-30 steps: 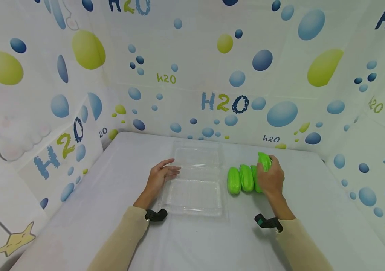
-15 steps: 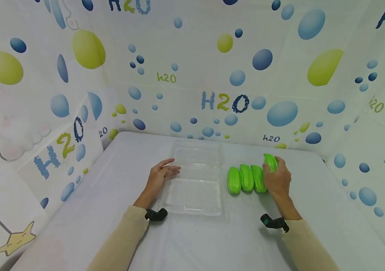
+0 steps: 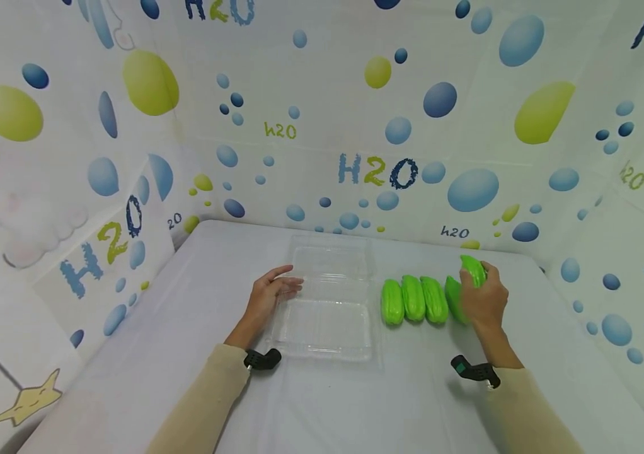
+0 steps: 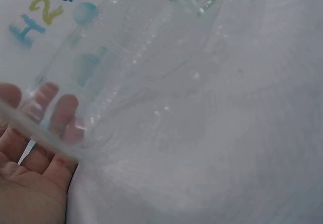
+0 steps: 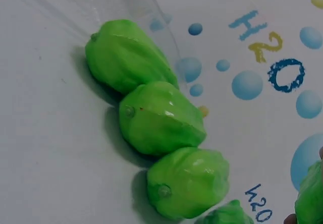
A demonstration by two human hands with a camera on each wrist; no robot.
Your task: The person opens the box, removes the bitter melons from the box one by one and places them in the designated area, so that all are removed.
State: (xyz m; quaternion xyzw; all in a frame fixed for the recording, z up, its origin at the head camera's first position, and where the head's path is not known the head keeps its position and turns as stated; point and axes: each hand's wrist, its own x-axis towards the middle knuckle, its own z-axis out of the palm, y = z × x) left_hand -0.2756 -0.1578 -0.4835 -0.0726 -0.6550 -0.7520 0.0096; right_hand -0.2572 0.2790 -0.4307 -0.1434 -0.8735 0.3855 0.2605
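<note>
My right hand [image 3: 485, 302] grips a green, ridged, elongated toy vegetable [image 3: 474, 271], its top poking out above the thumb and fingers. Part of that vegetable [image 5: 309, 199] also shows at the right edge of the right wrist view. Just left of this hand, another green vegetable [image 3: 454, 299] is partly hidden by it. Three more of the same kind, such as the leftmost vegetable [image 3: 392, 302], lie side by side. My left hand [image 3: 266, 295], fingers loosely extended, rests at the left edge of a clear plastic clamshell box [image 3: 322, 354]; its fingers [image 4: 63, 113] show through the plastic.
The box lies with its lid [image 3: 330, 258] folded back toward the far edge of the white-covered table [image 3: 322, 410]. Behind and at the sides hang white sheets [image 3: 322, 88] printed with blue and green bubbles and H2O lettering.
My right hand has moved to the right with a vegetable in its grip, uncovering the third vegetable of the row and part of another beside it. My left hand stays put.
</note>
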